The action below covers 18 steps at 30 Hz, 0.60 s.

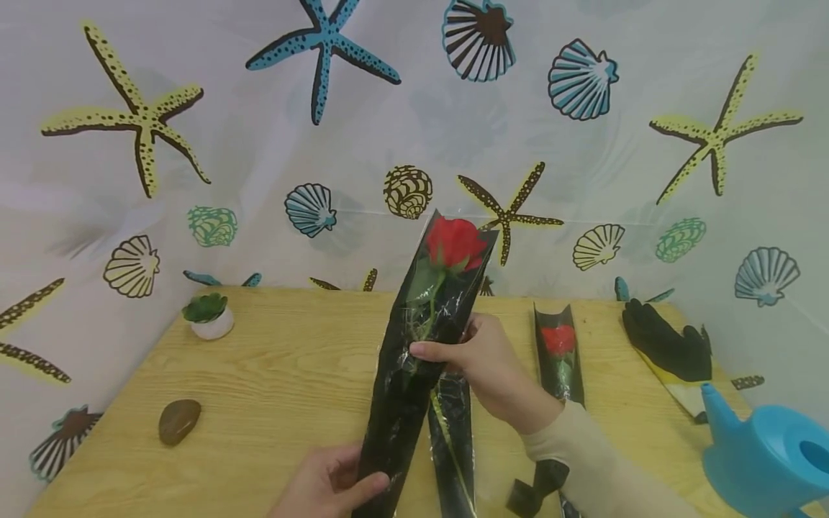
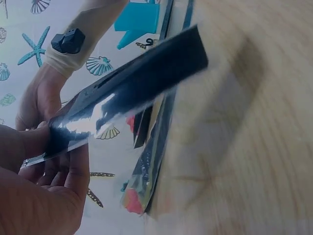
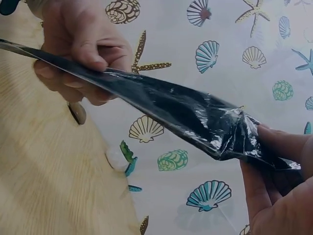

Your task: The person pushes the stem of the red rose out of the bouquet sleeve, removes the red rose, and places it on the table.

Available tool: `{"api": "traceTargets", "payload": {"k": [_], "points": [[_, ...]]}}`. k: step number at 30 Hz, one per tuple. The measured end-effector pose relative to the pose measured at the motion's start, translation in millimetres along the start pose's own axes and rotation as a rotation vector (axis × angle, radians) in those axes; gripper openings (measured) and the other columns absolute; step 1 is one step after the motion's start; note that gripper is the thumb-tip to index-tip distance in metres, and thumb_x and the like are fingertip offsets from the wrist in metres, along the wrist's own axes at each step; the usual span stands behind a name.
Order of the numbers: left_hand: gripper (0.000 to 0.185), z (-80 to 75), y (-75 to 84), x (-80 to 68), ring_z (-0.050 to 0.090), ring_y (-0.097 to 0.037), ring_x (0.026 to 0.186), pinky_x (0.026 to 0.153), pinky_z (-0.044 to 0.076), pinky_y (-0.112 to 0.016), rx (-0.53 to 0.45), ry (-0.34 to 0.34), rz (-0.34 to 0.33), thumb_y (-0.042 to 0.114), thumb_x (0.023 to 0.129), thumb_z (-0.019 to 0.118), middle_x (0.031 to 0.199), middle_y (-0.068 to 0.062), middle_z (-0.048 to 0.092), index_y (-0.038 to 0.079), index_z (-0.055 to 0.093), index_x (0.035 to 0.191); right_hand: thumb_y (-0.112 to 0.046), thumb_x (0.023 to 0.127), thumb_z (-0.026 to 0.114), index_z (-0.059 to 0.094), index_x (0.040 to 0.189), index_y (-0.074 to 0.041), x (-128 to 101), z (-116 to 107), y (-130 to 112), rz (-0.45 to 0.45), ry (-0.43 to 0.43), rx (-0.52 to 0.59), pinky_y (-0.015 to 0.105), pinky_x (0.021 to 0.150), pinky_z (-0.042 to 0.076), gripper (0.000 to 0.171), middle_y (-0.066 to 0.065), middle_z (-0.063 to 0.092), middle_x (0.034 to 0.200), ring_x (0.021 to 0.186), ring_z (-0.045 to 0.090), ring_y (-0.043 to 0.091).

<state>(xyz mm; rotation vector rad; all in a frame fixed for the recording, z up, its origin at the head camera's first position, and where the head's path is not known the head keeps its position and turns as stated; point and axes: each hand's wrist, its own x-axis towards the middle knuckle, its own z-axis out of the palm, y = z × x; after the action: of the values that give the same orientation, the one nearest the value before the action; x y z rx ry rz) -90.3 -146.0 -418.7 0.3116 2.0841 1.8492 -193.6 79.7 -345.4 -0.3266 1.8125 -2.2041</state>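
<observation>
A red rose [image 1: 455,244] stands inside a black wrapping sleeve [image 1: 396,403] with a clear front, held up and tilted above the table. My right hand [image 1: 488,367] pinches the sleeve around its middle, thumb on the front. Lower down, my left hand [image 1: 330,478] grips the sleeve between thumb and fingers, as the right wrist view also shows. Under the held rose lies a second black sleeve [image 1: 455,439], its upper end hidden in the head view. A third wrapped rose [image 1: 558,339] lies to the right, partly behind my right forearm.
A dark ribbon-like piece [image 1: 540,485] lies near my right sleeve. Rightward are a black-and-yellow glove [image 1: 673,345] and a blue watering can [image 1: 758,453]. A brown stone [image 1: 179,421] and small potted plant [image 1: 212,320] sit left on the wooden table [image 1: 291,360]. Behind hangs a patterned cloth [image 1: 376,151].
</observation>
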Motion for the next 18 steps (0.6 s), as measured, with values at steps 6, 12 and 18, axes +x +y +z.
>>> {"api": "traceTargets", "payload": {"k": [6,12,18], "points": [[0.041,-6.4,-0.7,-1.3,0.066,-0.031,0.103,0.077,0.057,-0.043,0.043,-0.017,-0.012,0.021,0.095,0.069,0.113,-0.02,0.068,-0.008,0.062,0.123,-0.008,0.083,0.08,0.065,0.111,-0.002,0.6,-5.4,0.1,-0.03,0.065,0.029,0.032,0.069,0.052,0.032,0.007,0.068,0.089,0.079,0.063,0.017],[0.035,-21.5,5.5,-5.1,0.066,-0.026,0.098,0.078,0.056,-0.038,0.163,-0.012,0.013,0.021,0.096,0.067,0.106,-0.013,0.07,-0.004,0.064,0.12,-0.009,0.087,0.077,0.065,0.115,-0.001,2.5,-7.2,0.8,-0.073,0.128,0.08,0.035,0.077,0.054,0.032,0.011,0.069,0.104,0.09,0.066,0.022],[0.012,-23.6,17.3,-5.5,0.058,-0.018,0.085,0.078,0.053,-0.031,0.281,0.091,0.036,0.016,0.095,0.067,0.089,-0.003,0.064,0.005,0.069,0.1,-0.001,0.086,0.076,0.062,0.122,-0.001,1.4,-6.5,3.4,-0.106,0.098,0.108,0.045,0.089,0.052,0.038,0.015,0.066,0.115,0.104,0.066,0.029]]}}
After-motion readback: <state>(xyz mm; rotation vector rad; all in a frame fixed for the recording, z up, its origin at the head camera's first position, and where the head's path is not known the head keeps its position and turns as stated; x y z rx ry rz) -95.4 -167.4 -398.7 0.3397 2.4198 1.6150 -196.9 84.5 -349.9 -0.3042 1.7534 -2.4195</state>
